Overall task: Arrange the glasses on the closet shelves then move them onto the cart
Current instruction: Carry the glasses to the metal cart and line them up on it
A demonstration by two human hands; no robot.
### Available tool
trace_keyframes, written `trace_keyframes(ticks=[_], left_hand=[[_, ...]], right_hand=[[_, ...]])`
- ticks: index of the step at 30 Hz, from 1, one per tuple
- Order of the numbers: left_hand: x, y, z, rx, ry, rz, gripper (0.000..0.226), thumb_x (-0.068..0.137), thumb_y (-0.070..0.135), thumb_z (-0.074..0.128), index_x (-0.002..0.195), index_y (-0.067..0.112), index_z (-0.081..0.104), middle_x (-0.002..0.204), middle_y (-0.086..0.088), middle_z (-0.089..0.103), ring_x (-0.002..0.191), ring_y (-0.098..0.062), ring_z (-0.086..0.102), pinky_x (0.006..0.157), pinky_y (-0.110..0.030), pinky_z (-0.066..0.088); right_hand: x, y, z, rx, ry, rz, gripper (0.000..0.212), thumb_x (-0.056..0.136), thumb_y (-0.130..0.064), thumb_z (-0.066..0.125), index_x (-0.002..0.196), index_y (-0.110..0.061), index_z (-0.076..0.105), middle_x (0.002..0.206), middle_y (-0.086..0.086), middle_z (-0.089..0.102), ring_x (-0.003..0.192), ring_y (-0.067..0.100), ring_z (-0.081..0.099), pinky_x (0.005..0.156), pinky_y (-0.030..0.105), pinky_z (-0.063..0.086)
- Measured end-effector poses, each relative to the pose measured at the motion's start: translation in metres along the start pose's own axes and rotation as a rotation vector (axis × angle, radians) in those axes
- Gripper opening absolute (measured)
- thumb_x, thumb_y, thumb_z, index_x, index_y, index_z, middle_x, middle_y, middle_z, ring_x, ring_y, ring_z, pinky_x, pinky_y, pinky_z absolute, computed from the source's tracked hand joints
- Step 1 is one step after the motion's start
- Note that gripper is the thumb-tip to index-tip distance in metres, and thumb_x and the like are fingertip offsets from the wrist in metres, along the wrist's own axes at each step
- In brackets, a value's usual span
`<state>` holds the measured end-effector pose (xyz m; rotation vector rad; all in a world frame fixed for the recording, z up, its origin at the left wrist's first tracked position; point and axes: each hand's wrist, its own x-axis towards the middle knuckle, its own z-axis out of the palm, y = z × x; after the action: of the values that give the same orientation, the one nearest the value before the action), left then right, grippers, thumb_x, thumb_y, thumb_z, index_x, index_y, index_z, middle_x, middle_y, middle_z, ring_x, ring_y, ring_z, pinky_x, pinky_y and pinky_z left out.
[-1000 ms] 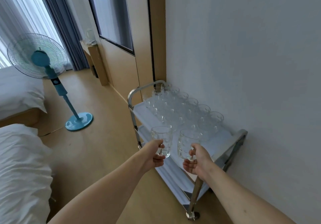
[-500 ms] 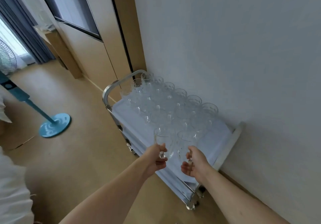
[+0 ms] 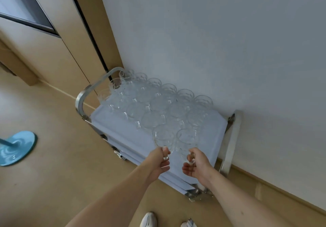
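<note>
A metal cart (image 3: 82, 103) with a pale cloth-covered top stands against the white wall. Several clear glasses (image 3: 158, 101) stand on it in rows. My left hand (image 3: 158, 163) pinches the handle of one clear glass (image 3: 163, 136), held just over the cart's near edge. My right hand (image 3: 195, 165) grips the handle of a second clear glass (image 3: 187, 138) right beside the first. Both held glasses are upright and sit next to the front row of glasses.
A wooden closet door (image 3: 58, 57) stands left of the cart. The blue base of a fan (image 3: 15, 149) rests on the wooden floor at the left. My shoes (image 3: 149, 219) show at the bottom edge. The cart's right handle (image 3: 232, 138) lies near the wall.
Both hands moved forward and down with their glasses, closer to the cart top. The view tilted down and right, so the fan is mostly out of sight.
</note>
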<state>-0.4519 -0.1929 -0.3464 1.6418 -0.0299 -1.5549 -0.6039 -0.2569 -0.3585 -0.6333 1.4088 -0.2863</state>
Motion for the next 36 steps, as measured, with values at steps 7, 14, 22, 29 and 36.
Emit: trace_keyframes(ticks=[7,14,22,29,36], left_hand=[[0.028,-0.002,-0.014,0.079,-0.033,-0.06,0.014,0.091,0.013,0.05,0.095,0.012,0.064,0.093,-0.005,0.05,0.08,-0.02,0.054,0.071,-0.034,0.053],[0.051,0.0,-0.017,0.229,-0.123,-0.027,0.018,0.103,0.017,0.048,0.107,0.014,0.065,0.123,0.001,0.057,0.116,-0.025,0.054,0.106,-0.041,0.049],[0.079,0.01,-0.009,0.312,-0.183,-0.005,0.019,0.105,0.02,0.05,0.115,0.016,0.066,0.119,0.005,0.058,0.125,-0.021,0.048,0.113,-0.04,0.041],[0.099,0.019,-0.005,0.437,-0.189,0.055,0.026,0.105,0.026,0.054,0.125,0.013,0.066,0.113,0.002,0.06,0.101,-0.014,0.052,0.099,-0.034,0.045],[0.104,0.018,0.001,0.592,-0.122,0.175,0.017,0.098,0.039,0.065,0.087,0.025,0.066,0.095,0.0,0.066,0.092,-0.02,0.059,0.093,-0.041,0.053]], right_hand=[[0.011,0.009,0.006,0.075,0.026,-0.002,0.043,0.098,-0.029,0.05,0.059,-0.01,0.051,0.079,0.018,0.057,0.07,0.029,0.057,0.064,0.036,0.054],[0.023,0.016,0.015,0.094,0.056,-0.041,0.031,0.104,-0.025,0.049,0.083,-0.006,0.059,0.088,0.016,0.06,0.074,0.027,0.059,0.064,0.036,0.05],[0.031,0.017,0.032,-0.01,0.191,-0.088,0.022,0.106,-0.027,0.049,0.105,-0.01,0.064,0.098,0.01,0.064,0.082,0.024,0.063,0.066,0.034,0.053],[0.039,0.023,0.038,-0.067,0.238,-0.132,0.028,0.104,-0.039,0.051,0.099,-0.016,0.064,0.096,0.006,0.066,0.08,0.021,0.06,0.067,0.033,0.051],[0.039,0.027,0.037,-0.073,0.295,-0.148,0.032,0.1,-0.043,0.057,0.105,-0.013,0.066,0.097,0.006,0.068,0.08,0.02,0.061,0.068,0.033,0.051]])
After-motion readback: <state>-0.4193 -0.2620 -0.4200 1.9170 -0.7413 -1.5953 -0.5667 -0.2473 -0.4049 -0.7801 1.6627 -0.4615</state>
